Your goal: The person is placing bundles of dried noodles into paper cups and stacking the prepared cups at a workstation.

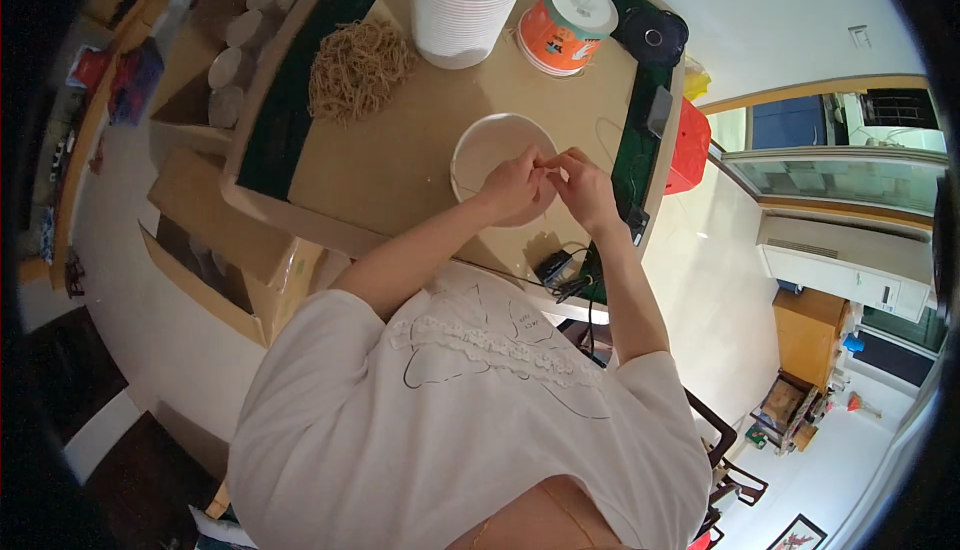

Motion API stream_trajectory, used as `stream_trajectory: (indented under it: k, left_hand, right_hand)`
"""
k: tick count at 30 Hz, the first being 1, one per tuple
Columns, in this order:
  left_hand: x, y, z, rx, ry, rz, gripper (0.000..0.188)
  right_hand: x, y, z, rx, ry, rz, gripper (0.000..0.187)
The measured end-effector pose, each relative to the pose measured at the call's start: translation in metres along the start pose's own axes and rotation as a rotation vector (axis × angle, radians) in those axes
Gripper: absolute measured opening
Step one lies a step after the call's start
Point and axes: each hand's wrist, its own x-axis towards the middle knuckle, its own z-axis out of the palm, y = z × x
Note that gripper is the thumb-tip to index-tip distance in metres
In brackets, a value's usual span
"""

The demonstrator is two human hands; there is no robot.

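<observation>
Our left hand point(513, 186) and right hand point(584, 188) work fingertip-close over the white tub point(490, 150), probably for precision; we cannot tell whether either grip clamps anything. The tub sits just beneath, seemingly for easy reach; brown cords point(360, 72) lie beyond, leftward.

Item between the fingers point(572, 163) of the left hand point(511, 188) and right hand point(590, 194): too small to identify, largely masked by the fingertips. White bowl point(485, 146): right part of rim and wall concealed behind both hands. Counter point(285, 216): near edge partly obscured by the left forearm point(420, 250) and white shirt point(470, 430). Stack of white tubs point(462, 15): top cut off by the far edge of view. Tangle of tan strands point(358, 72): single strands not separable. Near carton point(225, 215), left: contents in shadow, indistinct. Far carton point(182, 75), left: cut off at the far edge. Black cables point(578, 280): overlapping, not traceable. Framed picture point(798, 534), near right: cut off at the near edge
</observation>
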Motion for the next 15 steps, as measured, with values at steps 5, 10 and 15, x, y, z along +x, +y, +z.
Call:
stream_trajectory:
  k: [5, 10, 15]
  left_hand:
    - [-0.007, 0.013, -0.014, 0.022, 0.087, 0.062, 0.018]
    - [-0.018, 0.036, -0.061, 0.331, -0.369, 0.050, 0.017]
    - [-0.002, 0.029, -0.085, -0.088, -0.170, 0.174, 0.014]
  right_hand:
    - [0.009, 0.007, 0.004, -0.085, -0.130, -0.026, 0.010]
    - [0.005, 0.018, 0.006, -0.018, -0.143, 0.053, 0.012]
    - [-0.002, 0.019, 0.007, 0.077, -0.225, 0.070, 0.012]
